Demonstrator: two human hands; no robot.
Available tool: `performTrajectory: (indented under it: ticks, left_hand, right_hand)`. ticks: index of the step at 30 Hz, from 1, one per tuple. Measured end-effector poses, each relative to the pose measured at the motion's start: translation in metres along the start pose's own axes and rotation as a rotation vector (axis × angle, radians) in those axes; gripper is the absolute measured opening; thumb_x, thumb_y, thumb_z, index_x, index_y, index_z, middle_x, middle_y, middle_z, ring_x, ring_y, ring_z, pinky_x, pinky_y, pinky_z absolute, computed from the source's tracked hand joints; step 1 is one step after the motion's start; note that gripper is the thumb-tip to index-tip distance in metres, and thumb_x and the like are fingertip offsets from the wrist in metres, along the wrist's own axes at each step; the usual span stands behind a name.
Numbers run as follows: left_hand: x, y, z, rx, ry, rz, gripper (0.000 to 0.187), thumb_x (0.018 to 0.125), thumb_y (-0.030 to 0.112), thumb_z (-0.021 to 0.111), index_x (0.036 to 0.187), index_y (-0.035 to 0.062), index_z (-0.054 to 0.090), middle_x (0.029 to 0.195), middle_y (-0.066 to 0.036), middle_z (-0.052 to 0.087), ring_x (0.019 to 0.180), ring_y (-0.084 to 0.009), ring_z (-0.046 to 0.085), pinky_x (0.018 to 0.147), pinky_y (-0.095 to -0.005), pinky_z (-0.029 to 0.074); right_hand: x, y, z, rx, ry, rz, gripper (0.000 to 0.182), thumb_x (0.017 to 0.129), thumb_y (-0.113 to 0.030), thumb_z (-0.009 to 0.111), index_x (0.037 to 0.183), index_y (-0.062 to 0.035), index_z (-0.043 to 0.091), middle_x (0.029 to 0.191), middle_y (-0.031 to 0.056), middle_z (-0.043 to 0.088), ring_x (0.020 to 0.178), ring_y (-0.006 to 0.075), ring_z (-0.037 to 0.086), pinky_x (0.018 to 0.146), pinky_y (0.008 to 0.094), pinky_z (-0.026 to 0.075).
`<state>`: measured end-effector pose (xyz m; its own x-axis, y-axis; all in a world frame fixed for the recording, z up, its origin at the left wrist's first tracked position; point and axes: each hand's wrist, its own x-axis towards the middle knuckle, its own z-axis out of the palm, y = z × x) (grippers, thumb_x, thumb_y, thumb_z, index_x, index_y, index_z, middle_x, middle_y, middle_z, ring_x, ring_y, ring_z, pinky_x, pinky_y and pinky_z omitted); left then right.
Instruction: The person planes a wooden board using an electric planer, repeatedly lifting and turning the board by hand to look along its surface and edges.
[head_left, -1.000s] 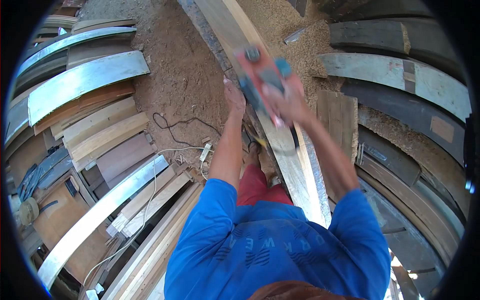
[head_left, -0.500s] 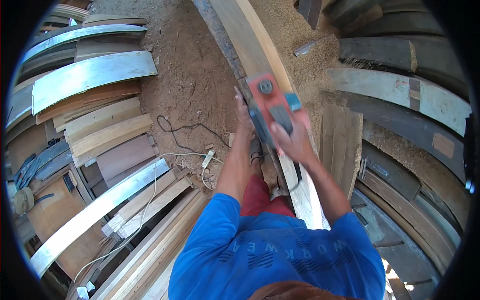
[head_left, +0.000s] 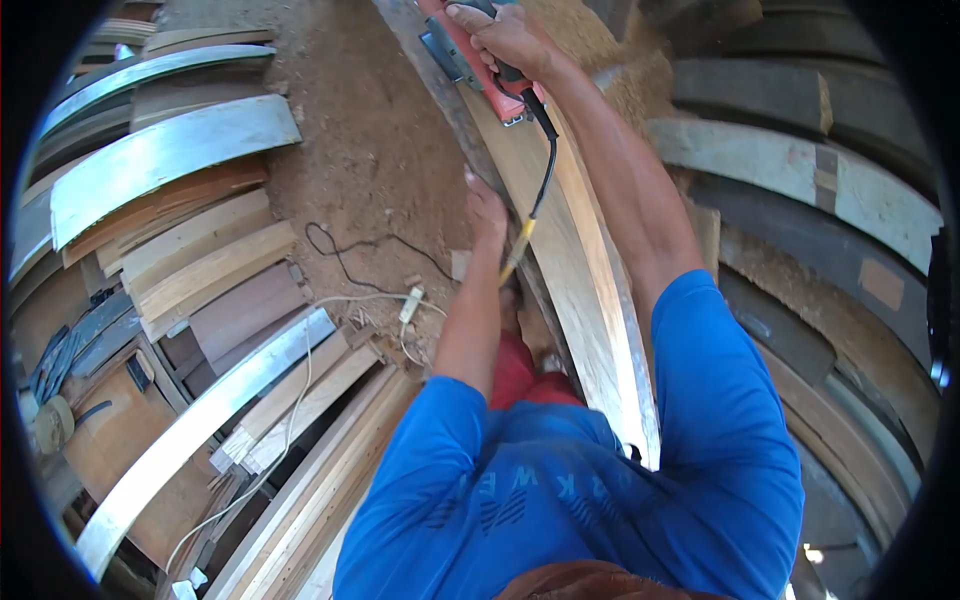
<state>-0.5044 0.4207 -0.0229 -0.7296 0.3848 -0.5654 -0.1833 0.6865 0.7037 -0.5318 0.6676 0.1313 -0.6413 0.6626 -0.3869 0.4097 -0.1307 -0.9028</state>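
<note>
A red electric hand planer sits on the wooden board near the top of the view. My right hand is wrapped round its dark handle, arm stretched far forward. From the planer's rear a black power cord hangs over the board, with a yellow-wrapped section lower down. My left hand rests beside the board's left edge, at the dark beam under it, a finger stretched forward and no tool in it. The board runs from the top of the view down to my waist.
Stacked planks and pale metallic-looking strips lie on the left. A white power strip with cables lies on the dirt floor. Long dark boards fill the right side, with sawdust around them.
My right hand has pushed the planer forward along the board, away from my body, and the cord now trails behind it. My left hand stays near the same place beside the board.
</note>
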Motion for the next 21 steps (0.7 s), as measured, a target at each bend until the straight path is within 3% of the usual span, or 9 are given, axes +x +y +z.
performTrajectory:
  ticks: [3,6,7,9,11,12,15,18,21]
  left_hand:
    - [0.011,-0.017,0.007,0.034,0.054,0.083,0.068,0.110,0.046,0.019,0.149,-0.0042,0.044,0.141,-0.034,0.053,0.136,-0.0487,0.047,0.115,-0.0480,0.038]
    - [0.010,-0.012,0.003,0.055,0.004,0.052,0.071,0.110,0.047,0.019,0.141,-0.0075,0.051,0.138,-0.036,0.055,0.132,-0.0510,0.049,0.112,-0.0502,0.039]
    - [0.007,-0.010,0.007,0.092,0.121,0.092,0.073,0.109,0.049,0.020,0.136,-0.0095,0.055,0.135,-0.036,0.057,0.129,-0.0523,0.051,0.110,-0.0514,0.040]
    - [0.006,-0.010,0.004,0.102,0.113,0.110,0.073,0.109,0.049,0.020,0.137,-0.0094,0.054,0.134,-0.036,0.058,0.128,-0.0526,0.051,0.110,-0.0515,0.040]
    - [-0.007,-0.004,0.005,0.002,0.088,0.117,0.071,0.110,0.047,0.022,0.141,-0.0102,0.049,0.136,-0.037,0.056,0.131,-0.0517,0.050,0.112,-0.0497,0.039]
    - [-0.010,-0.016,0.011,-0.019,0.098,0.209,0.070,0.110,0.046,0.023,0.141,-0.0106,0.048,0.138,-0.036,0.054,0.132,-0.0512,0.049,0.113,-0.0492,0.038]
    - [-0.010,-0.048,0.026,-0.073,0.120,0.387,0.067,0.110,0.043,0.025,0.143,-0.0115,0.045,0.143,-0.036,0.050,0.135,-0.0499,0.046,0.114,-0.0477,0.036]
    - [-0.030,-0.047,0.022,-0.073,0.094,0.355,0.064,0.111,0.040,0.026,0.145,-0.0115,0.043,0.146,-0.035,0.048,0.137,-0.0491,0.044,0.115,-0.0464,0.035]
    - [-0.036,-0.034,0.015,-0.037,0.059,0.351,0.063,0.111,0.039,0.026,0.145,-0.0113,0.043,0.144,-0.035,0.050,0.136,-0.0489,0.045,0.115,-0.0461,0.035]
  right_hand:
    - [-0.094,0.012,-0.011,-0.034,0.074,-0.110,0.043,0.094,-0.048,0.069,0.085,-0.0055,0.068,0.060,0.0015,0.058,0.051,0.0130,0.057,0.049,0.0323,0.045]
    - [-0.188,0.076,-0.018,-0.025,0.068,-0.129,0.049,0.095,-0.050,0.066,0.115,-0.0055,0.065,0.071,0.0027,0.063,0.058,0.0117,0.058,0.054,0.0331,0.047]
    - [-0.230,0.091,-0.024,-0.058,0.039,-0.110,0.053,0.095,-0.050,0.064,0.121,-0.0041,0.063,0.082,0.0061,0.065,0.070,0.0149,0.060,0.065,0.0350,0.049]
    - [-0.315,0.124,-0.036,-0.060,-0.027,-0.009,0.059,0.095,-0.047,0.062,0.133,-0.0015,0.059,0.103,0.0135,0.067,0.096,0.0221,0.062,0.087,0.0400,0.051]
    - [-0.398,0.153,-0.038,-0.086,0.045,-0.048,0.058,0.091,-0.031,0.068,0.138,0.0004,0.053,0.106,0.0183,0.070,0.097,0.0269,0.068,0.088,0.0413,0.053]
    - [-0.440,0.178,-0.042,-0.109,0.017,0.061,0.062,0.090,-0.030,0.070,0.141,-0.0004,0.051,0.113,0.0210,0.069,0.104,0.0307,0.068,0.093,0.0427,0.052]
    - [-0.532,0.221,-0.041,-0.122,0.113,0.023,0.062,0.090,-0.033,0.069,0.139,0.0012,0.053,0.121,0.0255,0.066,0.113,0.0352,0.066,0.097,0.0453,0.050]
    - [-0.546,0.222,-0.046,-0.107,-0.007,0.254,0.060,0.090,-0.035,0.069,0.135,0.0026,0.055,0.118,0.0262,0.067,0.110,0.0360,0.067,0.095,0.0458,0.051]
    - [-0.480,0.198,-0.038,-0.097,0.095,0.097,0.057,0.091,-0.036,0.067,0.130,0.0037,0.058,0.106,0.0251,0.069,0.101,0.0369,0.069,0.090,0.0446,0.052]
